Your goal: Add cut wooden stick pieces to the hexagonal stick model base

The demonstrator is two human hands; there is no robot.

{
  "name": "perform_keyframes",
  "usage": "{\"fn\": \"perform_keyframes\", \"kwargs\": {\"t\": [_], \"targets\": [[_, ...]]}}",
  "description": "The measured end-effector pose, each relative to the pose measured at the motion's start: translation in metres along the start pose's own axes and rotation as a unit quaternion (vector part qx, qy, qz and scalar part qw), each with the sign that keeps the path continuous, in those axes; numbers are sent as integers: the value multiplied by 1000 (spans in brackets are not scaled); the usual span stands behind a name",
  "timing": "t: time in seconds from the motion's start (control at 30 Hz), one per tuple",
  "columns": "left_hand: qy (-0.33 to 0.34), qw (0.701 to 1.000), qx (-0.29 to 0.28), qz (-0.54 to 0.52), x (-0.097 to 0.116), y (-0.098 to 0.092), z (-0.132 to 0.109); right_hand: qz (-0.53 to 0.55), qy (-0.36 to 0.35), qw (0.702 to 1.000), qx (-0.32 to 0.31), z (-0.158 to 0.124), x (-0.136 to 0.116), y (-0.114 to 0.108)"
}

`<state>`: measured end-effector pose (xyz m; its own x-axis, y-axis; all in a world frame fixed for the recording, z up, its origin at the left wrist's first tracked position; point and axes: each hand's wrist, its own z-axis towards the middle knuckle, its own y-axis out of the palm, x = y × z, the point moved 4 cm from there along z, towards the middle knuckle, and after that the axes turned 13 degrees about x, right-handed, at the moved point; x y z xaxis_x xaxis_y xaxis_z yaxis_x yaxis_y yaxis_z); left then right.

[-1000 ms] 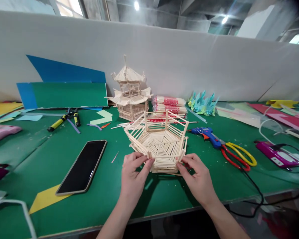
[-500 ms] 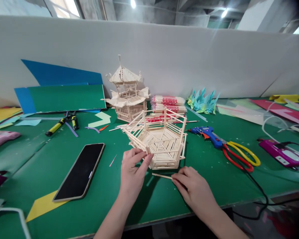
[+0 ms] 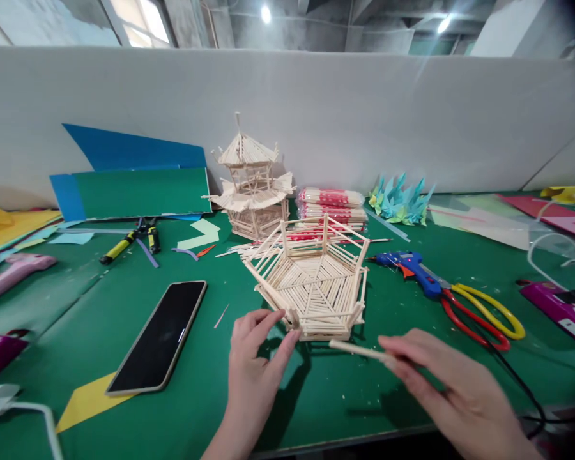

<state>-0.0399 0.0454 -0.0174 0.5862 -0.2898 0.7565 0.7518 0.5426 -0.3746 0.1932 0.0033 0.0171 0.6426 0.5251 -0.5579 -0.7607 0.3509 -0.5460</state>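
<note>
A hexagonal frame built of wooden sticks [image 3: 314, 281] sits on the green table [image 3: 191, 383] in front of me. My left hand [image 3: 256, 361] pinches its near left corner with thumb and fingers. My right hand [image 3: 453, 383], somewhat blurred, holds a single loose wooden stick [image 3: 357, 349] just off the table, to the right of and below the frame. Behind the frame stands a finished two-tier pagoda of sticks [image 3: 252, 182].
A black phone [image 3: 160, 335] lies left of my hands. A blue glue gun [image 3: 412, 265] and red-and-yellow scissors [image 3: 479, 310] lie to the right, with a black cable near the edge. Packs of chopsticks [image 3: 330, 201], paper cranes [image 3: 400, 198], pliers [image 3: 129, 239] and coloured sheets lie further back.
My right hand let go of the frame's right side, picked up a loose stick from the table below it and drew it to the right. My left hand stayed on the frame.
</note>
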Motion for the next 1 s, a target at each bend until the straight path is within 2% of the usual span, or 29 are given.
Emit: {"fn": "perform_keyframes", "kwargs": {"t": [0.07,0.13,0.17,0.23,0.3,0.37,0.47,0.53,0.7,1.0], "targets": [[-15,999,39,2,7,-10,-9,-32,19,996,80,14,0,-13],[-43,996,43,-62,19,-12,-18,-53,28,990,124,28,-2,-17],[-69,991,19,-109,26,-8,-21,-57,18,990,124,34,-4,-14],[-129,970,-64,-196,41,8,-27,-60,-24,994,85,45,-10,-2],[-223,940,-77,-246,49,23,-28,-68,-63,995,46,50,-14,10],[-328,891,-80,-302,53,38,-28,-85,-87,992,29,52,-15,18],[-407,826,-68,-384,57,53,-28,-109,-116,987,15,51,-14,21],[-422,804,-62,-415,59,57,-28,-126,-128,984,5,51,-13,21],[-432,788,-63,-434,59,62,-27,-153,-143,978,-4,52,-15,21],[-493,726,-39,-478,62,66,-25,-137,-125,983,-11,52,-15,24]]}}
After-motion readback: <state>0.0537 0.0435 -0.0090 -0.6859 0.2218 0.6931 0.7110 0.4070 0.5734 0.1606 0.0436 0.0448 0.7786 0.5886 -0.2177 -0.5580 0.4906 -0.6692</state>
